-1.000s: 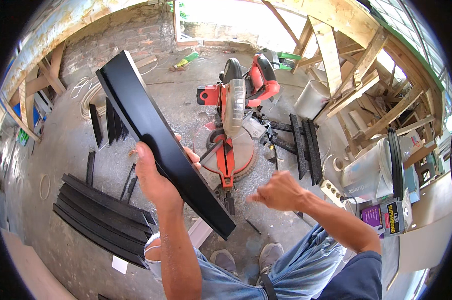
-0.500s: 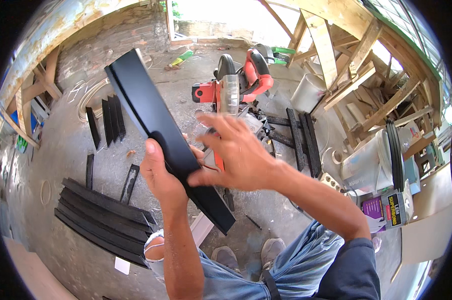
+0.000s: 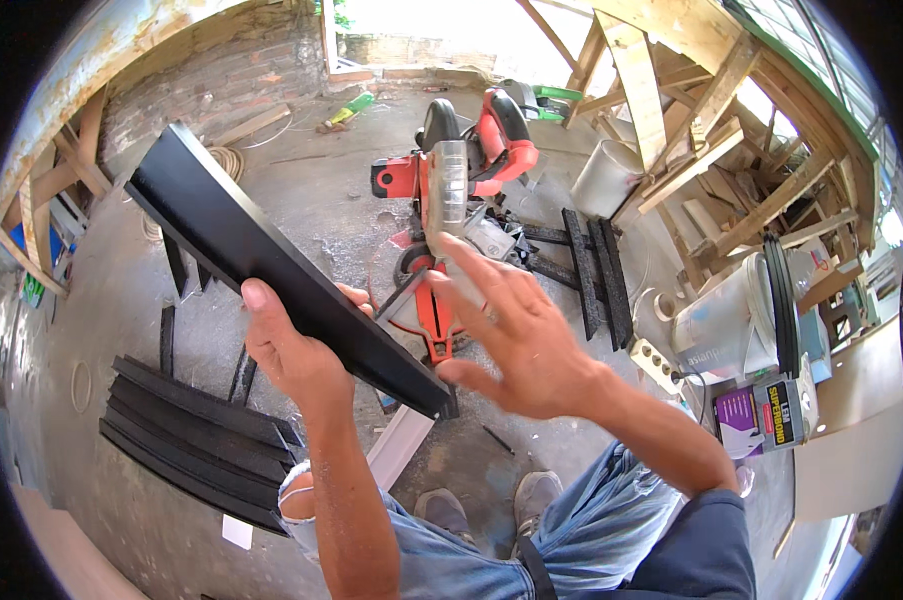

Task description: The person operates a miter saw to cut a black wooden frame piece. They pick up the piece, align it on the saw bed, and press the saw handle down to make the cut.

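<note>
My left hand (image 3: 299, 352) is closed round a black trim strip (image 3: 271, 270), thumb on its near side and fingertips showing beyond its far edge. The strip slants from upper left down toward the middle. Just right of its lower end hovers my right hand (image 3: 531, 345), fingers spread and holding nothing. Past both hands, a red and black miter saw (image 3: 436, 180) stands on the floor with its clear guard in front. Its red base arm (image 3: 436, 315) shows between the strip and my right hand.
Long black strips (image 3: 191, 435) lie stacked at lower left. More black pieces (image 3: 583, 270) rest right of the saw. A white bucket (image 3: 726, 320), a power strip (image 3: 654, 366) and a purple and black box (image 3: 756, 415) stand at right. Timber framing (image 3: 711, 110) fills the far right.
My right hand has come off the black strip and moved right and down. My left hand has shifted left with the strip, which now shows more of its side.
</note>
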Action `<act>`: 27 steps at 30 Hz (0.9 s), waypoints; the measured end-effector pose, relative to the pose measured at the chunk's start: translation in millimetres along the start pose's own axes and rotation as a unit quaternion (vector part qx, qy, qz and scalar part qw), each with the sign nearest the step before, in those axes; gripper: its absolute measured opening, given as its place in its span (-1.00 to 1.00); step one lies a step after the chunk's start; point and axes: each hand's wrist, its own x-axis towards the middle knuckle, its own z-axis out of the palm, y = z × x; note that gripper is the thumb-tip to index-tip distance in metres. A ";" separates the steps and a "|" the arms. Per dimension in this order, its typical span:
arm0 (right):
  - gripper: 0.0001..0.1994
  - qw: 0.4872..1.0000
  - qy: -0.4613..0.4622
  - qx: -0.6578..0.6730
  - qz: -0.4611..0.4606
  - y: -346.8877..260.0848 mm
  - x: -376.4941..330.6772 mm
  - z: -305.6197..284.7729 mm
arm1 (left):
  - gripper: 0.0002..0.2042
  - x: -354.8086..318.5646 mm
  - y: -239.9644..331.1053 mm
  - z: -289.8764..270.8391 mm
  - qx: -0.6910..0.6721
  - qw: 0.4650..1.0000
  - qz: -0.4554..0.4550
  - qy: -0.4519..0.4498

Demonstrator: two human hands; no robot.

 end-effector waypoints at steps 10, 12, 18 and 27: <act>-0.16 0.987 -0.096 0.075 0.105 -29.9 -54.0 88.2 | -0.34 -0.9 0.5 -5.3 -0.028 0.991 0.012 0.132; -0.38 0.959 -0.256 0.001 0.117 -8.4 -95.7 91.7 | -0.37 3.4 4.7 -9.0 -0.072 0.989 0.029 0.124; -0.52 0.936 -0.245 0.013 0.252 38.6 -115.2 53.0 | -0.35 6.8 6.7 -2.5 -0.083 0.985 0.029 0.151; -0.61 0.910 0.003 0.085 0.406 87.2 -110.5 -57.8 | -0.44 9.9 15.5 2.5 -0.068 0.979 -0.006 0.192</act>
